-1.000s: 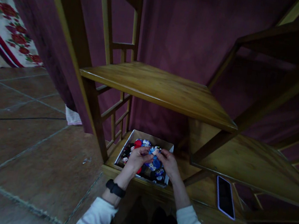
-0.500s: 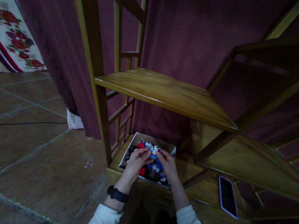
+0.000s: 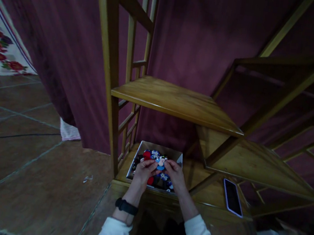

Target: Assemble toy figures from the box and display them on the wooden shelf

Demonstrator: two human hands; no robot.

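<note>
Between my two hands is a small blue and pale figurine (image 3: 161,163), pinched at its sides over an open box. My left hand (image 3: 144,171) has its fingertips closed on the left side of it, and a black band circles that wrist. On the opposite side my right hand (image 3: 175,174) grips it with thumb and fingers. The shallow cardboard box (image 3: 180,160) beneath holds several small red, blue, black and white pieces, too small to make out. My hands cover part of the box's contents.
The box stands on the bottom board of a wooden shelf unit, under a higher wooden shelf (image 3: 176,99). A phone (image 3: 233,198) in a lilac case lies to the right. A purple curtain (image 3: 184,40) hangs behind. A cable (image 3: 12,137) crosses the tiled floor.
The camera view has shifted slightly, moving the shelf's left post rightward in the picture. Both hands still hold the figurine, which now shows more plainly between the fingertips.
</note>
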